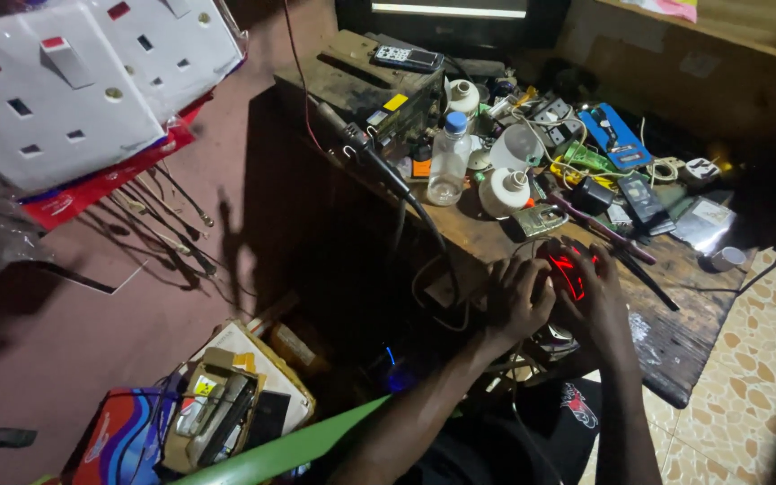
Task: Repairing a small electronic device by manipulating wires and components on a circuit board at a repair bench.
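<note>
1. The left hand [518, 296] and the right hand [596, 292] close together around a dark computer mouse [570, 268] with red glowing lines, holding it just above the near edge of the wooden counter [675, 337]. The fingers wrap its sides, so how tight the grip is cannot be told.
2. The mouse's long axis seems to run from the person's body away toward the clutter, front end pointing away; the exact front is partly hidden by fingers.
3. Risk, as a judgement: the mouse sits over the counter's edge, so a slip could drop it to the tiled floor [756, 377].
4. Loose cables [442, 269] hang just left of the hands and could snag a wrist.
5. A clear plastic bottle [449, 162] and white lamp holders [505, 190] stand near enough that an outward sweep could topple them.
</note>
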